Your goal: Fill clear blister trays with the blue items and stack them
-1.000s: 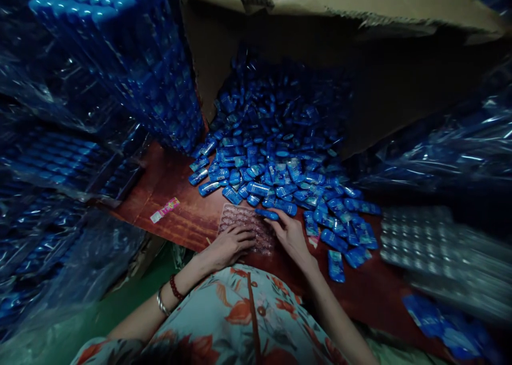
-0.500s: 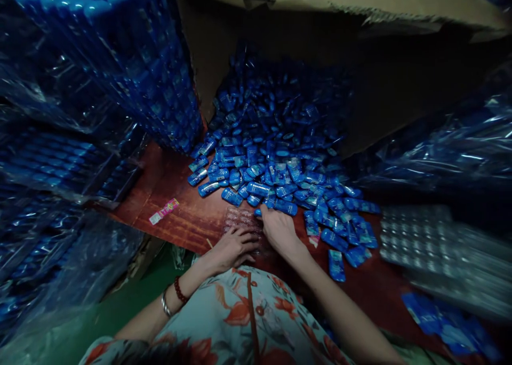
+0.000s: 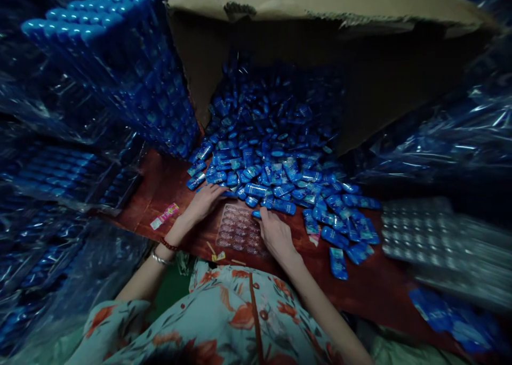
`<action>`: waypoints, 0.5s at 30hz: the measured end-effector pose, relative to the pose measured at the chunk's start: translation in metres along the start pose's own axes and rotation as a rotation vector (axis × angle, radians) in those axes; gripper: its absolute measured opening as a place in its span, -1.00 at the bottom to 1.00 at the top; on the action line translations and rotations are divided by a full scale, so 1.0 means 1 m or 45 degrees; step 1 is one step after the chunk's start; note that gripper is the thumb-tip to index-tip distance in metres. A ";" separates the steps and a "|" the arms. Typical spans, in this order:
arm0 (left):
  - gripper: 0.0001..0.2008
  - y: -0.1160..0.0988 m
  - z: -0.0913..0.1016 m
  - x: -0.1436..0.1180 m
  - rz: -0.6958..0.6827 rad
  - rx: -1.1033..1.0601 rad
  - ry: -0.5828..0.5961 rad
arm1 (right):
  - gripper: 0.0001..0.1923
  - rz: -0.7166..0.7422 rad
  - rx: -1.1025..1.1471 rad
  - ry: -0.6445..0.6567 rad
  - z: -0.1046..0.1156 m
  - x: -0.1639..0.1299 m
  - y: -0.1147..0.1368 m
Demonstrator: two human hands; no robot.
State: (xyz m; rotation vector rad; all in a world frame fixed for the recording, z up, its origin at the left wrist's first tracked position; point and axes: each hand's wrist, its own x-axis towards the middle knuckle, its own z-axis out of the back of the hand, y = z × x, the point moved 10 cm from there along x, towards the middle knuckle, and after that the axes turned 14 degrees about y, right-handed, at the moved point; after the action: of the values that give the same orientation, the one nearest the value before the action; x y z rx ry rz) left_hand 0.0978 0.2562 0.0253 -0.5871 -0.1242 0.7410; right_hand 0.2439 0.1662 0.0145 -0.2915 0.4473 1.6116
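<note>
With the left hand [image 3: 204, 202] spread open on the heap of small blue plastic packets [image 3: 272, 162] and the right hand [image 3: 276, 234] pinching one packet [image 3: 256, 214] over the clear blister tray [image 3: 238, 230] on the reddish-brown table [image 3: 168, 186], a careless pull could spill packets across the tray.
</note>
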 end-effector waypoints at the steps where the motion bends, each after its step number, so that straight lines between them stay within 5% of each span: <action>1: -0.73 0.004 0.006 -0.004 0.071 -0.132 -0.090 | -0.73 -0.004 0.018 -0.002 -0.001 0.000 -0.001; 3: -0.70 0.005 0.008 -0.011 0.170 -0.415 -0.188 | -0.74 -0.005 0.054 -0.011 -0.002 0.000 -0.003; 7: -0.74 -0.016 -0.014 -0.008 0.107 -0.780 -0.113 | -0.80 0.004 0.099 -0.017 -0.004 0.002 -0.005; 15: -0.67 -0.021 -0.026 -0.016 0.137 -0.527 -0.166 | -0.80 0.031 0.161 -0.036 -0.003 0.001 -0.007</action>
State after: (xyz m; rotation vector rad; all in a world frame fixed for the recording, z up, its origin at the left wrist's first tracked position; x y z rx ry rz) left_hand 0.1062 0.2210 0.0169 -0.9441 -0.3751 0.8652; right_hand 0.2501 0.1658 0.0111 -0.1678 0.5304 1.6018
